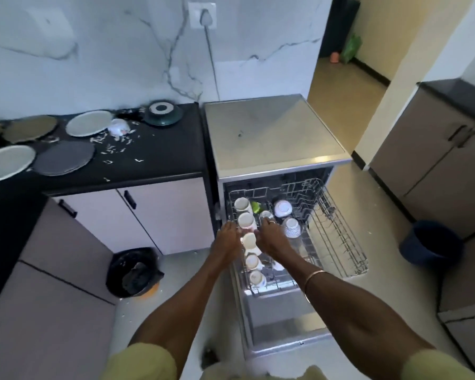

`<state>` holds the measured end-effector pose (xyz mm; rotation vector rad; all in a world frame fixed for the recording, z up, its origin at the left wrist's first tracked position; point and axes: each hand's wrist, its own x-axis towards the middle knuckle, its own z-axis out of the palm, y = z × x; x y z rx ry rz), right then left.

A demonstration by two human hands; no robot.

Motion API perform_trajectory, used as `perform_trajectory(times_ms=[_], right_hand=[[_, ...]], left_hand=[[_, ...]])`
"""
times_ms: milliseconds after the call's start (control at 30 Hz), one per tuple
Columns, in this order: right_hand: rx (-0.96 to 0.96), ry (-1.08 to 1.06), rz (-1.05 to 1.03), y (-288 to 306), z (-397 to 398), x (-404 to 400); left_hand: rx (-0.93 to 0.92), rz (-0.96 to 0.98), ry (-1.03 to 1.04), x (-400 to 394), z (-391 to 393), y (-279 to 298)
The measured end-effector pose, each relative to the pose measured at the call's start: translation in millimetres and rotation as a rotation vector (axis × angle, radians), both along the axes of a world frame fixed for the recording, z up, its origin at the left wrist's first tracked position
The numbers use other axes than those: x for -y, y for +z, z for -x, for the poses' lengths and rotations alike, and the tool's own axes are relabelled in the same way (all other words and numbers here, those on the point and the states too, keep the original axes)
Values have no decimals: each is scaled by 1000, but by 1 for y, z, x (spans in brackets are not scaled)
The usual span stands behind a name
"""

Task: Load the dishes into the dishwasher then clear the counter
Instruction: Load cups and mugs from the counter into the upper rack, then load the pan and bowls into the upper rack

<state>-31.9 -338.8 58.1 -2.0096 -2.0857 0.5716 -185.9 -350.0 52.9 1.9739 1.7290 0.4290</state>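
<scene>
Plates, grey and white, lie flat on the black counter at left, with white scraps scattered between them. Right of it, the dishwasher stands open, its upper rack pulled out, right half bare wire. A row of upturned white cups fills the left edge. The left hand and right hand flank one cup; whether either grips it is unclear.
</scene>
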Motion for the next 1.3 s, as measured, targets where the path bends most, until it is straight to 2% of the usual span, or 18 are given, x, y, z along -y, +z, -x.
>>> perform_trajectory(times_ms=[233,533,800,1100,1300], right_hand=[[-31,77,-33,14,86,-36],[-135,14,-33,27,216,-124],[-168,41,-77,24,281,-186],[-190,95,-138,25,322,-349],[-138,205,-84,34,351,-483]], left_hand=[[71,41,184,-21,111,5],[63,-14,282,-97,272,21],[74,-18,297,-175,342,22],[56,-60,335,-311,379,18],[16,-88,438,-425,412,28]])
